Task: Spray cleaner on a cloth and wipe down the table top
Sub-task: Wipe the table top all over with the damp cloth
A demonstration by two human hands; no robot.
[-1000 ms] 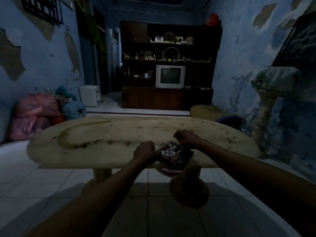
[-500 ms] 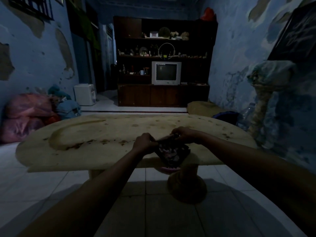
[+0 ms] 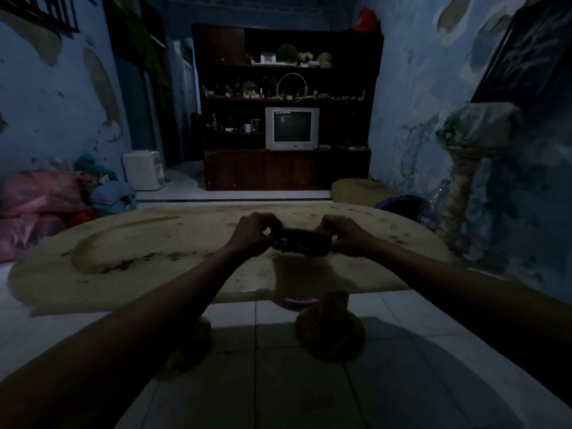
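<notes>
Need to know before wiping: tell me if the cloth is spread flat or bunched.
Bunched: the cloth is a short band gripped between left hand and right hand.

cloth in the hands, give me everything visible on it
The cloth is dark with small pale specks, soft fabric by its look, bunched into a short wide band. It is stretched level between the left hand and right hand, each gripping one end. It hangs above the table, near its front edge; contact with the top cannot be told. Finer pattern is lost in the dim light.
</notes>
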